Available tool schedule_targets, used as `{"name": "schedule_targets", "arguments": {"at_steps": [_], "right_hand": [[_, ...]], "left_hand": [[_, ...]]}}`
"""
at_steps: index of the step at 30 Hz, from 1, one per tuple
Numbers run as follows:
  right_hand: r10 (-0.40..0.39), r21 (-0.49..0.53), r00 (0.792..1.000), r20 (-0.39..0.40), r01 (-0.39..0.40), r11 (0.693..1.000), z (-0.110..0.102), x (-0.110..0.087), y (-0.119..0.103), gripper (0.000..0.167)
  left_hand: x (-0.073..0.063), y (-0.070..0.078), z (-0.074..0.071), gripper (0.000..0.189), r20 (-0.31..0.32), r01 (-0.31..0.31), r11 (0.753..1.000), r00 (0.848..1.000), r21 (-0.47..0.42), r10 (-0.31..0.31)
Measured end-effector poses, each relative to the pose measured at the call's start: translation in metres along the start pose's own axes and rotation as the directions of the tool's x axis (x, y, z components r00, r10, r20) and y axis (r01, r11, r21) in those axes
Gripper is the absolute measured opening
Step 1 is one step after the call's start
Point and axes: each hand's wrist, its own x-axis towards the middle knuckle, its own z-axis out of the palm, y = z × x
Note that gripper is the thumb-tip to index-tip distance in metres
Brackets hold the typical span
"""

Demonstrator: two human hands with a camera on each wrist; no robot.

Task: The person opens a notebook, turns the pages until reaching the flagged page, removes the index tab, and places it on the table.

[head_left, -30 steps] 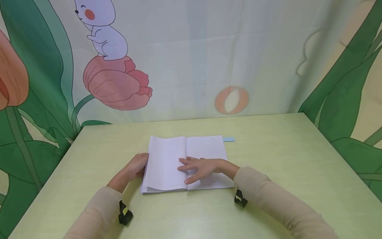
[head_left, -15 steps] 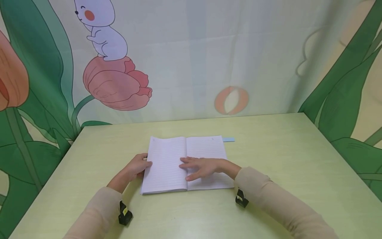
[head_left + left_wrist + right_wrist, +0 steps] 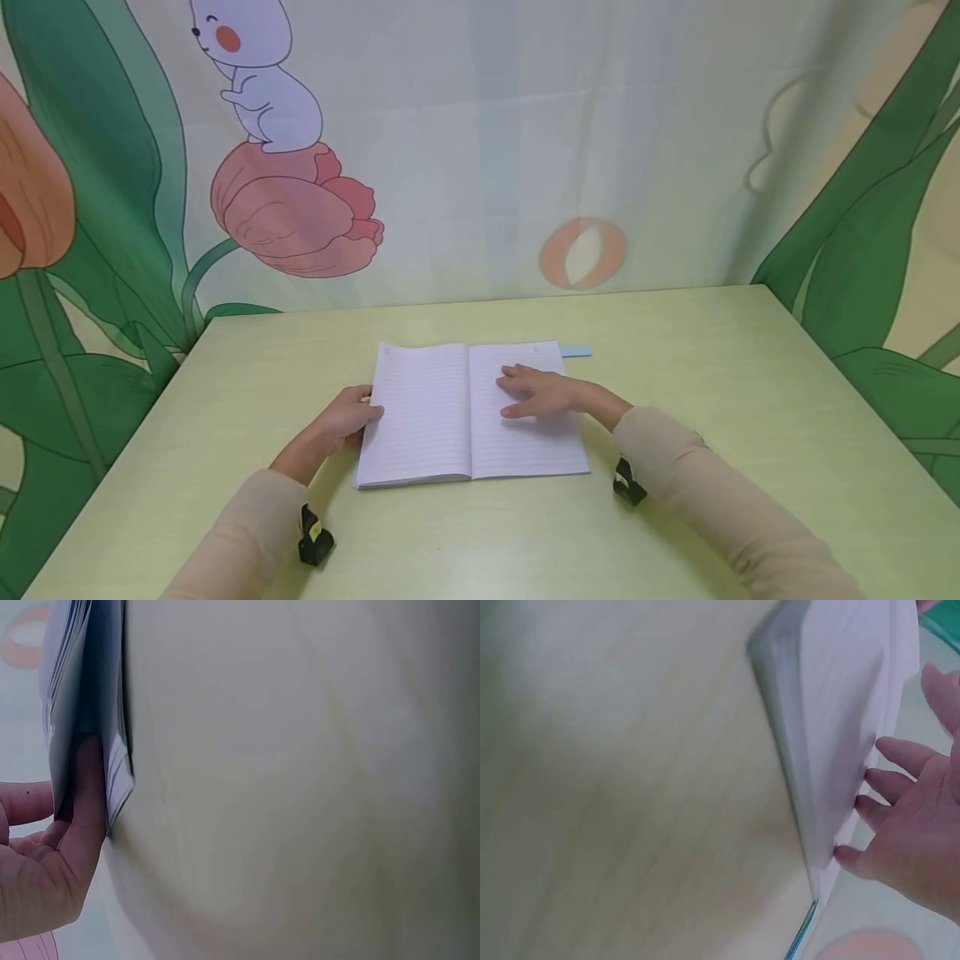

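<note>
Here's the lined notebook (image 3: 420,442), lying open near the middle of the pale yellow-green table (image 3: 465,542), its spine running away from the person. Over on the left edge, the left hand (image 3: 347,417) has a pinch on the pages: thumb on top of the left page, and from the wrist you can see fingers slipped into a gap between the leaves. The right hand (image 3: 543,393) is spread wide over the upper half of the right page, holding nothing, fingers pointing towards the spine; whether the fingertips press the paper or hover just above it, I can't tell. Just by the top right corner, a light blue strip (image 3: 576,351) juts out past the notebook's edge. Both arms wear beige sleeves (image 3: 697,492), with a small black device (image 3: 315,537) at each wrist. Behind it all hangs a pale curtain (image 3: 465,125), printed with a white bear (image 3: 277,108) sitting on a pink tulip (image 3: 300,217).
</note>
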Motion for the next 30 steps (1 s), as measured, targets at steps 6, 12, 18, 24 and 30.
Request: {"name": "schedule_targets", "arguments": {"at_steps": [6, 12, 18, 24, 30], "right_hand": [[0.1, -0.09, 0.992, -0.075, -0.107, 0.99, -0.008, -0.002, 0.012, 0.068], [0.164, -0.139, 0.976, -0.142, -0.184, 0.973, -0.016, -0.003, 0.023, 0.073], [0.237, -0.162, 0.954, -0.184, -0.267, 0.95, -0.02, -0.003, 0.029, 0.082], [0.282, -0.165, 0.936, -0.212, -0.319, 0.933, -0.022, -0.001, 0.032, 0.094], [0.319, -0.179, 0.921, -0.224, -0.361, 0.915, -0.021, 0.001, 0.033, 0.098]], "left_hand": [[-0.001, 0.001, 0.001, 0.045, 0.0, 0.006, 1.0, 1.0, 0.008, -0.006], [0.0, 0.001, 0.002, 0.044, -0.006, -0.001, 1.0, 1.0, -0.002, 0.001], [0.0, 0.001, 0.001, 0.044, -0.008, 0.001, 1.0, 1.0, 0.007, -0.001], [0.0, 0.001, 0.001, 0.044, -0.006, 0.002, 1.0, 1.0, 0.013, -0.002], [0.001, 0.0, 0.0, 0.045, -0.016, 0.01, 1.0, 1.0, 0.021, -0.009]]}}
